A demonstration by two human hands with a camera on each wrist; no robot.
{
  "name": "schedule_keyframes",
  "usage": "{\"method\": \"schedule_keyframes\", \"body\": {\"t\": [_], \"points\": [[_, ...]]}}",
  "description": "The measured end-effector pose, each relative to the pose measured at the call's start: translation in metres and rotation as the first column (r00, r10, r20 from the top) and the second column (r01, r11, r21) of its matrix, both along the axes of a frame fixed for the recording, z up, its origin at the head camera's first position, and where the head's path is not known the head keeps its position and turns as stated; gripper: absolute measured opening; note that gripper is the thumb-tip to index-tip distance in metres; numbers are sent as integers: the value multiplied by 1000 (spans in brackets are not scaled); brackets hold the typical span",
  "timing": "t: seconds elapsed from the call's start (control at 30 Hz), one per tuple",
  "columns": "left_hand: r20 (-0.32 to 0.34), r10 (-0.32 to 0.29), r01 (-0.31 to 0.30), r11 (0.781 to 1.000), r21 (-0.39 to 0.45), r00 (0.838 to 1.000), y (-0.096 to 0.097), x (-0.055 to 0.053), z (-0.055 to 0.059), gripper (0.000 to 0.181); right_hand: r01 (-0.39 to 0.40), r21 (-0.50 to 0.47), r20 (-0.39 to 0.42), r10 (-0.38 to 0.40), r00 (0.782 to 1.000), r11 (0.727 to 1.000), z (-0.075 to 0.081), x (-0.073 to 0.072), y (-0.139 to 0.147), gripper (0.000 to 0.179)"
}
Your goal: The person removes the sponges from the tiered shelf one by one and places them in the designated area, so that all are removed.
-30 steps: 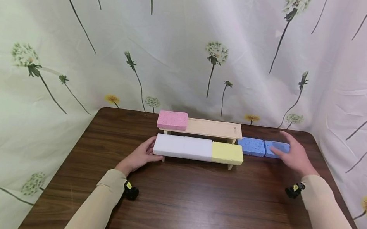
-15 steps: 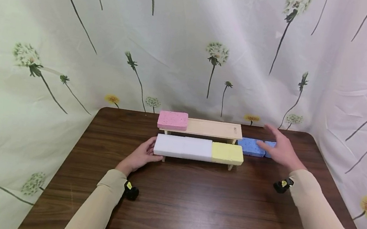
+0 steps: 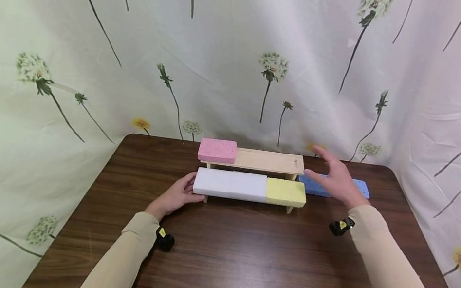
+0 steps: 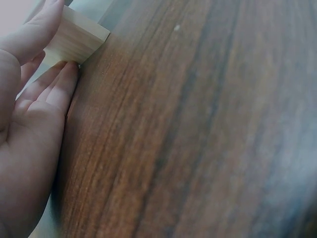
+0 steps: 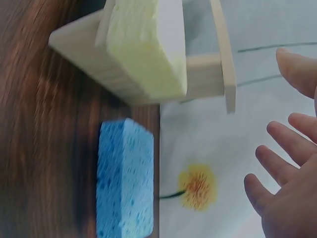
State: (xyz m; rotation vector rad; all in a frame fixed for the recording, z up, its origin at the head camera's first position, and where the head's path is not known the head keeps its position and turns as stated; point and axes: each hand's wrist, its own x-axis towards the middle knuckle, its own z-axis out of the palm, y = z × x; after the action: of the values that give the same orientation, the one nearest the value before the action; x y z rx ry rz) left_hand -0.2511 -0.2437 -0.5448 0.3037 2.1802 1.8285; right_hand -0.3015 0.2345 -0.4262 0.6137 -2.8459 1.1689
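Observation:
My left hand (image 3: pixel 176 198) holds the left end of a two-tier wooden stand (image 3: pixel 270 161). In the left wrist view its fingertips touch the stand's pale leg (image 4: pixel 79 37). Two white blocks (image 3: pixel 229 184) and a yellow sponge (image 3: pixel 285 192) fill the lower tier side by side. A pink sponge (image 3: pixel 217 150) lies on the left of the upper tier. My right hand (image 3: pixel 338 179) hovers with spread fingers, holding nothing, just right of the stand. Beneath it, partly hidden, are two blue sponges (image 3: pixel 315 185) on the table; one shows in the right wrist view.
The stand sits near the back edge of a dark wood table (image 3: pixel 236 263). Behind the table hangs a pale cloth (image 3: pixel 224 64) printed with dandelions. Bare wood shows on the upper tier right of the pink sponge.
My right hand has moved left across the blue sponges toward the stand's right end, with nothing in it. The left hand and all the sponges and blocks have stayed in place.

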Motion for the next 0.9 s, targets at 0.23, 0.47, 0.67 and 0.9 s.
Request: {"method": "schedule_keyframes", "body": {"t": [0.23,0.47,0.67,0.9], "points": [[9,5,-5,1000,5,1000,-1,1,1,90,-83,2,-42,83,996,997,7,-2,-25,74],[13,-1,0,1000,22,1000,0,2,3,90,-139,-16,-39,138,990,990,12,-2,-51,74],[4,-11,11,1000,24,1000,1,2,3,90,-159,-33,-23,158,987,987,11,-2,-72,75],[-10,-13,14,1000,25,1000,1,1,0,90,-172,-57,31,174,984,983,7,0,-93,75]]}}
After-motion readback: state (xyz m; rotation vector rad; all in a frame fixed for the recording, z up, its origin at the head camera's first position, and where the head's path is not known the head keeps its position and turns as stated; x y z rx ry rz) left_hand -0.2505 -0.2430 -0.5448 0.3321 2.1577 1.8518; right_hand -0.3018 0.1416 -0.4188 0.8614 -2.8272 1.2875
